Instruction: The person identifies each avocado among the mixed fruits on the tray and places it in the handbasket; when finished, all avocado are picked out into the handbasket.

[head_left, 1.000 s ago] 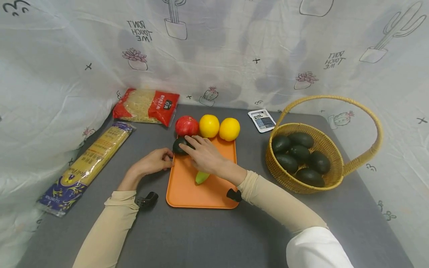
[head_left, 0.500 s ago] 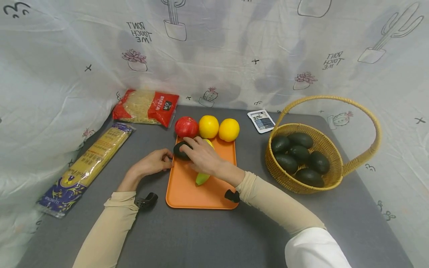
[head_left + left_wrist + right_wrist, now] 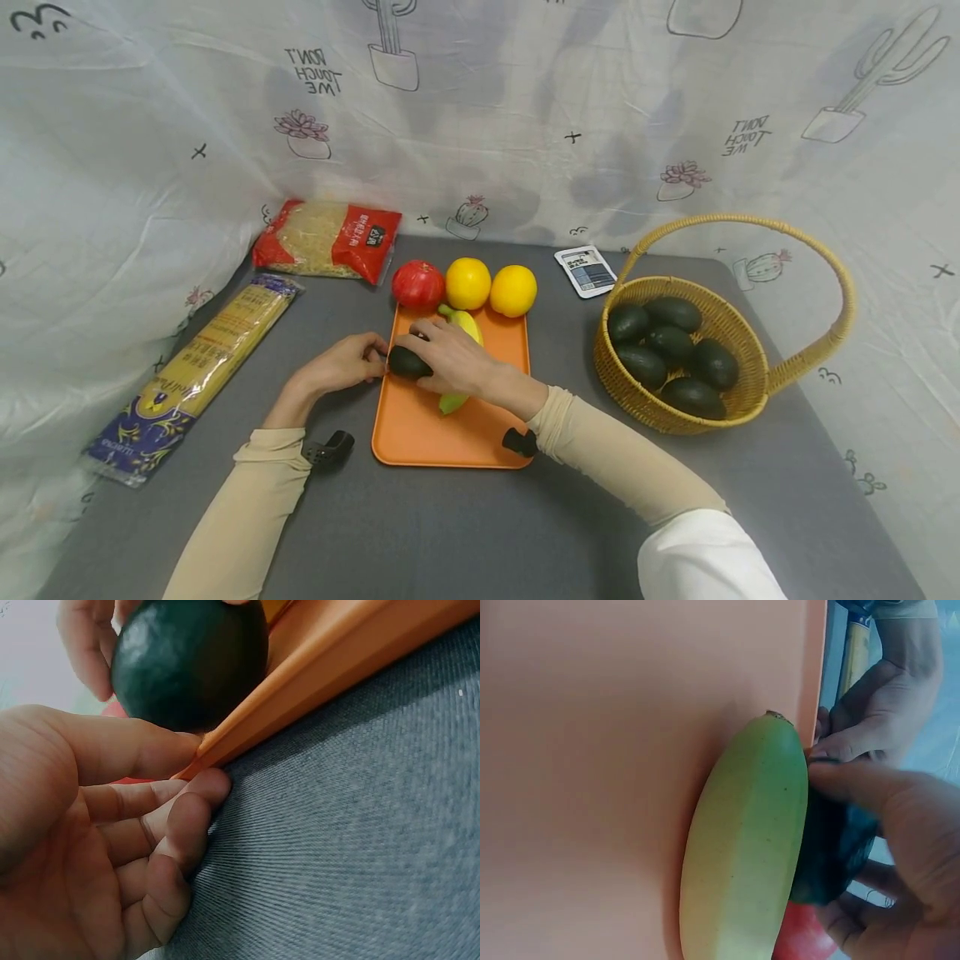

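My right hand (image 3: pixel 453 358) grips a dark green avocado (image 3: pixel 407 363) over the left side of an orange tray (image 3: pixel 450 442), its fingers and thumb around the fruit. Beneath that hand a yellow-green banana (image 3: pixel 465 323) lies lengthwise on the tray, partly covered; the right wrist view shows the banana (image 3: pixel 742 847) close beside the avocado (image 3: pixel 832 840). At the tray's left edge, my left hand (image 3: pixel 343 364) pinches the rim between thumb and fingers. In the left wrist view the thumb (image 3: pixel 135 746) lies on the rim, just below the avocado (image 3: pixel 191 664).
A red pomegranate-like fruit (image 3: pixel 417 284) and two yellow round fruits (image 3: pixel 468 283) sit at the tray's far edge. On the right stands a wicker basket (image 3: pixel 637 398) of several avocados, near a white packet (image 3: pixel 587 271). Pasta bags (image 3: pixel 326 239) lie at the left.
My right hand has drawn the avocado toward me along the tray's left side, uncovering the banana's far end. The left hand stays at the rim.
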`<state>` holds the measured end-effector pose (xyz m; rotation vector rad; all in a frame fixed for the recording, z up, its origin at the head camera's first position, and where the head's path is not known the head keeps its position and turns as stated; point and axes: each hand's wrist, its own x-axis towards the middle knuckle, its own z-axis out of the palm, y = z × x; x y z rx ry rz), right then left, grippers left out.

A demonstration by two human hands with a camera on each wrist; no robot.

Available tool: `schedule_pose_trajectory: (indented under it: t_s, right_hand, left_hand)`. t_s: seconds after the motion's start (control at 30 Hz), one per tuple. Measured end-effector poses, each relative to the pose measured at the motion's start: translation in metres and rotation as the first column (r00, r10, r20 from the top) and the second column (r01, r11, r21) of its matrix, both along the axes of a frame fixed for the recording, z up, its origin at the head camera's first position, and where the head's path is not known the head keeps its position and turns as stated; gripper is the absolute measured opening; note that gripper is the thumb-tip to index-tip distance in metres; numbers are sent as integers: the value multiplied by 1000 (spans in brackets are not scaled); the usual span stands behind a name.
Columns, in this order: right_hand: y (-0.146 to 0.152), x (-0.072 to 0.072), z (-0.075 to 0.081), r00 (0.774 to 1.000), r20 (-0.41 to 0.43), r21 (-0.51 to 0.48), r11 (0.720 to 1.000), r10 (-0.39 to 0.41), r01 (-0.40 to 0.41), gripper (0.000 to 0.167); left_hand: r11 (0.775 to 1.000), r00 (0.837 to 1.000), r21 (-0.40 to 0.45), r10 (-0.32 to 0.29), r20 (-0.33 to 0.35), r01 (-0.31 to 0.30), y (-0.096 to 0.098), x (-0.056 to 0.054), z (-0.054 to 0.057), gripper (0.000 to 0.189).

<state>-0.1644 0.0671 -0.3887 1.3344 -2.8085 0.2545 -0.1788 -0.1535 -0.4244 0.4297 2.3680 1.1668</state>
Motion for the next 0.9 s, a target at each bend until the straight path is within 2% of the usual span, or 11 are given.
schedule_pose_trajectory:
  t_s: [0.1, 0.23, 0.37, 0.5, 0.6, 0.7, 0.8, 0.9]
  right_hand:
    - [5, 5, 5, 999, 46, -90, 996, 10, -5, 62]
    - [24, 17, 23, 996, 79, -218, 975, -37, 54, 65]
    - [60, 31, 46, 992, 44, -334, 934, -118, 126, 68]
    - [111, 46, 66, 975, 25, -428, 879, -222, 211, 67]
    - [155, 59, 74, 942, 33, -436, 843, -334, 314, 70]
    - [195, 69, 76, 881, 62, -403, 796, -469, 452, 71]
    - [230, 76, 71, 827, 69, -366, 757, -558, 541, 78]
    - [256, 79, 63, 812, 54, -342, 753, -581, 562, 82]
  left_hand:
    - [1000, 1000, -8, 3, 6, -3, 0, 1, 0, 32]
    - [1000, 1000, -10, 8, 11, -8, 1, 2, 1, 32]
    - [1000, 1000, -9, 12, 10, -12, 2, 1, 1, 33]
    - [1000, 1000, -11, 13, 6, -13, 1, 0, -2, 33]
    - [1000, 1000, -13, 11, 4, -11, 0, -2, -4, 32]
    - [1000, 1000, -10, 8, 4, -8, 0, -3, -4, 32]
    - [1000, 1000, -7, 6, 6, -6, -1, -4, -6, 33]
    - [1000, 1000, -11, 8, 6, -8, -2, -4, -8, 34]
